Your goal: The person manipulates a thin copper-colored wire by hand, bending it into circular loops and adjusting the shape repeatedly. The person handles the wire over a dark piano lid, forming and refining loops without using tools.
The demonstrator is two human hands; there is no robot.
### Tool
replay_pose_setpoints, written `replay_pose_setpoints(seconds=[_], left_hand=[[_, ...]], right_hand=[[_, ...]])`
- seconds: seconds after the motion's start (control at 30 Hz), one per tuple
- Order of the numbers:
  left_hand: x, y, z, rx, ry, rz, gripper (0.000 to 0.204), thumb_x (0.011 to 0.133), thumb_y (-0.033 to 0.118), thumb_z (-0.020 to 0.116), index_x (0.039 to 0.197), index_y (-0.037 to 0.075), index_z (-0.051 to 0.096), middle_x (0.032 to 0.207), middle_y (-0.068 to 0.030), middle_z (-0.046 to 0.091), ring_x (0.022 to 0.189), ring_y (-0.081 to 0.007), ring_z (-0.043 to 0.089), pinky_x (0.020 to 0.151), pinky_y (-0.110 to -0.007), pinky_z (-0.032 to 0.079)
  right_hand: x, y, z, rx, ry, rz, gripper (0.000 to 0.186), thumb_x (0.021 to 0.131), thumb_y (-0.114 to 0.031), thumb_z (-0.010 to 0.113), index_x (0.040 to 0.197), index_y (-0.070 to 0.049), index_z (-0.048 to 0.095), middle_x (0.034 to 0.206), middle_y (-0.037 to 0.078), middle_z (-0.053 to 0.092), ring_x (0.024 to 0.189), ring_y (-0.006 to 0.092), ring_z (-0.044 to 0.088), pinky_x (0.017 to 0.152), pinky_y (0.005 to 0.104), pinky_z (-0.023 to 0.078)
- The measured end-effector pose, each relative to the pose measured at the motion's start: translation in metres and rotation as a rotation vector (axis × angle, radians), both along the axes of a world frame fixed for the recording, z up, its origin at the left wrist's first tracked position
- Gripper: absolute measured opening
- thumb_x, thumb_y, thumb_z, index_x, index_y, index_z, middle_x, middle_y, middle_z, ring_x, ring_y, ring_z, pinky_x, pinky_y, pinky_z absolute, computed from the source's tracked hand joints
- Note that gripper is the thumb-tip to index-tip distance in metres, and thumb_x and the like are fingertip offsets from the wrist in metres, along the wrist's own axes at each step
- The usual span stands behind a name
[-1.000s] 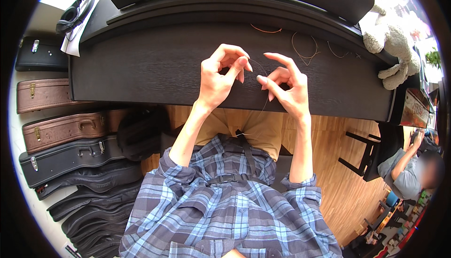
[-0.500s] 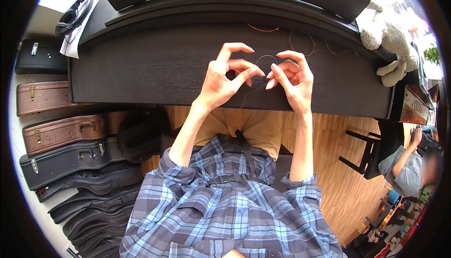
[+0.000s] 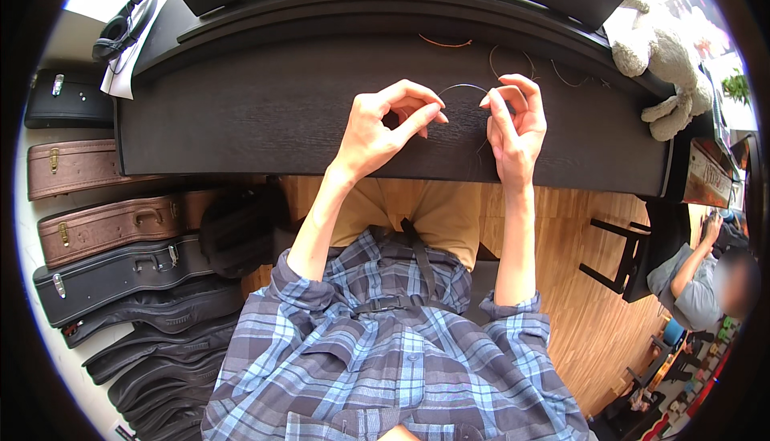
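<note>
A thin, silvery wire string [image 3: 465,85] arches between my hands above the black lid of a piano-like keyboard [image 3: 265,112]. My left hand [image 3: 381,124] pinches one part of it between thumb and index finger. My right hand [image 3: 517,132] has the other part in a thumb-and-finger pinch, its remaining fingers curled. A faint stretch of the string hangs beside the right palm. Beyond the hands, on the lid, lie a copper-coloured string [image 3: 446,43], a loosely curved string [image 3: 492,60] and a thin pale string [image 3: 568,80].
Instrument cases [image 3: 112,228] and dark soft bags [image 3: 160,333] line the left. Headphones [image 3: 120,32] rest at the lid's far left, a plush toy [image 3: 670,64] at its right end. A black stool [image 3: 618,256] stands on the wooden floor; another person [image 3: 694,284] sits at the far right.
My hands have moved apart, the right one shifting rightward. The string's small loop has opened into a wider, flatter arch between the fingers.
</note>
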State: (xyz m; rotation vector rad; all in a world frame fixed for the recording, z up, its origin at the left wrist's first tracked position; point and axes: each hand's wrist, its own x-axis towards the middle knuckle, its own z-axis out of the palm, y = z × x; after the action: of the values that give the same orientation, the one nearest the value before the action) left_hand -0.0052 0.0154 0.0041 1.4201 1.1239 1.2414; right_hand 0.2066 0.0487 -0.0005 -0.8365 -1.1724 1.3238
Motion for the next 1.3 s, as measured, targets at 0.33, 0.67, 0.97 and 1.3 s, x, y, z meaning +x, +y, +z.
replay_pose_setpoints(seconds=[0.33, 0.67, 0.97, 1.3], left_hand=[[-0.002, 0.002, -0.010, 0.041, -0.266, 0.238, 0.014, 0.106, 0.016, 0.059, 0.104, 0.001, 0.060, 0.085, -0.0104, 0.074, 0.064, -0.0110, 0.066, 0.057, -0.023, 0.052], [-0.009, 0.006, -0.024, 0.112, -0.542, 0.338, 0.021, 0.111, 0.024, 0.048, 0.113, 0.003, 0.049, 0.089, -0.0106, 0.061, 0.064, -0.0164, 0.062, 0.053, -0.031, 0.055], [-0.006, -0.001, -0.017, 0.059, -0.409, 0.192, 0.014, 0.108, 0.018, 0.056, 0.105, 0.004, 0.055, 0.085, -0.0060, 0.067, 0.063, -0.0081, 0.060, 0.057, -0.022, 0.049], [0.006, -0.019, -0.003, -0.101, -0.281, -0.167, 0.003, 0.101, 0.005, 0.064, 0.100, 0.002, 0.064, 0.113, -0.0099, 0.070, 0.105, -0.0165, 0.067, 0.095, -0.032, 0.054]], right_hand=[[0.012, 0.000, 0.001, -0.013, 0.078, 0.173, 0.032, 0.099, 0.000, 0.063, 0.131, -0.001, 0.060, 0.084, 0.009, 0.072, 0.045, 0.0001, 0.042, 0.043, 0.0159, 0.031], [0.014, -0.001, 0.015, 0.016, -0.181, 0.501, 0.038, 0.092, -0.004, 0.074, 0.128, -0.005, 0.062, 0.089, 0.007, 0.076, 0.054, 0.0012, 0.055, 0.046, 0.0171, 0.034], [-0.015, -0.019, 0.016, -0.054, -0.149, 0.348, 0.027, 0.093, 0.003, 0.071, 0.109, -0.007, 0.051, 0.088, 0.009, 0.069, 0.067, 0.0115, 0.066, 0.059, 0.0227, 0.049], [-0.015, 0.002, -0.005, 0.019, 0.085, 0.150, 0.027, 0.100, -0.001, 0.064, 0.124, -0.005, 0.052, 0.095, 0.011, 0.069, 0.079, 0.0152, 0.070, 0.071, 0.0279, 0.055]])
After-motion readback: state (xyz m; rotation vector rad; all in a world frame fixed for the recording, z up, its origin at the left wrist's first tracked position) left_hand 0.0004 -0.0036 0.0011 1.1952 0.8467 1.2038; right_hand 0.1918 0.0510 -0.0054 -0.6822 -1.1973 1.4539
